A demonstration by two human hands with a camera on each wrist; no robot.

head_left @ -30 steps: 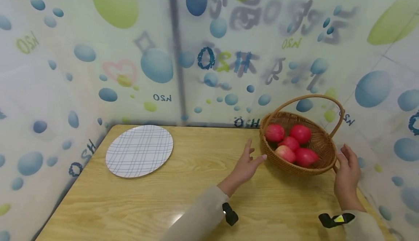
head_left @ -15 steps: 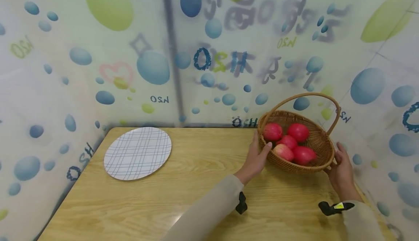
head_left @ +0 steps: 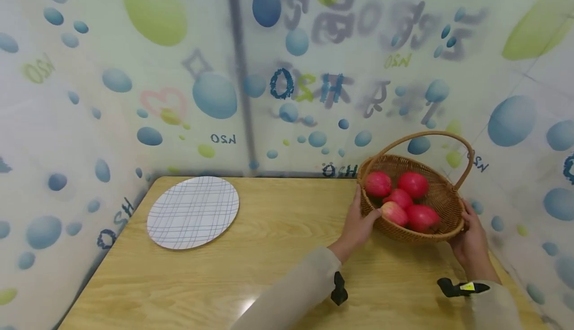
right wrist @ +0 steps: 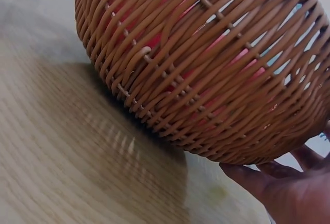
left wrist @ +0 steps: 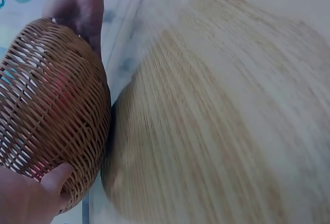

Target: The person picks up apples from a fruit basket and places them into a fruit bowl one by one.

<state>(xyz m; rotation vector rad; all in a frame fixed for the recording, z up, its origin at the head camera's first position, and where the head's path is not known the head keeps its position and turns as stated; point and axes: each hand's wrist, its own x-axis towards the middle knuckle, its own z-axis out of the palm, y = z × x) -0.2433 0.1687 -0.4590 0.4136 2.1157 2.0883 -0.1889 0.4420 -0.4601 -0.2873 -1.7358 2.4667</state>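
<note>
Left hand (head_left: 358, 225) and right hand (head_left: 471, 245) have closed in since a second ago: leftmost lies a checked plate (head_left: 194, 213), then a wide stretch of wooden counter (head_left: 282, 215), then the basket (head_left: 437, 190) of red fruit (head_left: 413, 184), gripped at both sides, some fingers hidden behind wicker, near the back edge and spotted wall (head_left: 305, 140).

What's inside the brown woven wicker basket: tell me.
Five rounded, mostly red fruits show inside the brown woven wicker basket. Anything beneath them is covered by the fruits and cannot be seen.
</note>
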